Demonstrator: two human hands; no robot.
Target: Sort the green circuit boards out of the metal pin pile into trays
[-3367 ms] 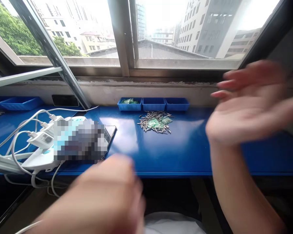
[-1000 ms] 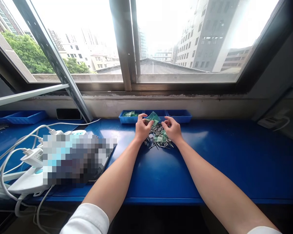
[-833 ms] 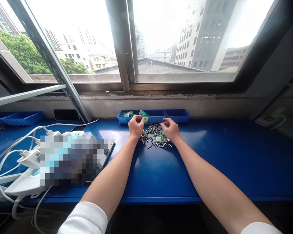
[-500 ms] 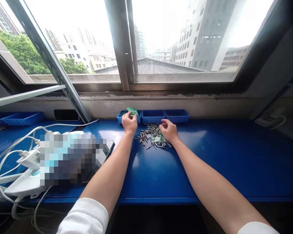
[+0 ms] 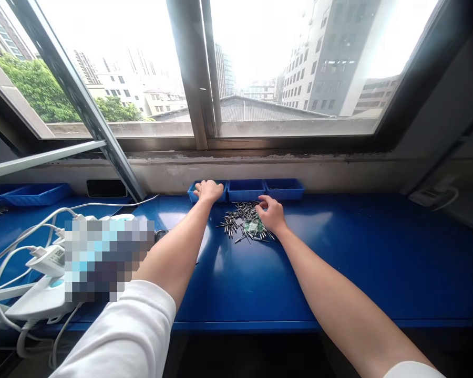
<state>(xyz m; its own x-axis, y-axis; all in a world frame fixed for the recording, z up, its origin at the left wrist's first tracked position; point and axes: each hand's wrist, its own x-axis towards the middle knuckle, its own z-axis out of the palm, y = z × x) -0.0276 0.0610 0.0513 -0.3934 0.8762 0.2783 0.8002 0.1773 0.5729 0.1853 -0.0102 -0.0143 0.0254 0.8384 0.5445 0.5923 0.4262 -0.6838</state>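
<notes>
Fingers of the left hand [image 5: 208, 191] dip over the left bin [image 5: 190, 193] of three near the far edge of the desk [image 5: 260, 289]; what they pinch, I can't tell. Right hand [image 5: 271, 215] curls, grip unclear, beside metal pins [image 5: 229, 223] and a green packet [image 5: 253, 226] nearer the front edge. High wrists would spare the pins.

The left hand [image 5: 208, 190] is reaching over the left blue bin [image 5: 191, 196] at the desk's far edge, its fingers covering most of the opening. Two more blue bins, the middle bin [image 5: 246, 194] and the right bin [image 5: 285, 193], are standing beside it in a row. The right hand [image 5: 271, 214] is hovering at the right side of a pile of metal pins [image 5: 230, 223], where a green packet [image 5: 253, 226] is lying. White cables [image 5: 3, 262] are looping over the desk's [image 5: 370, 262] left end.
</notes>
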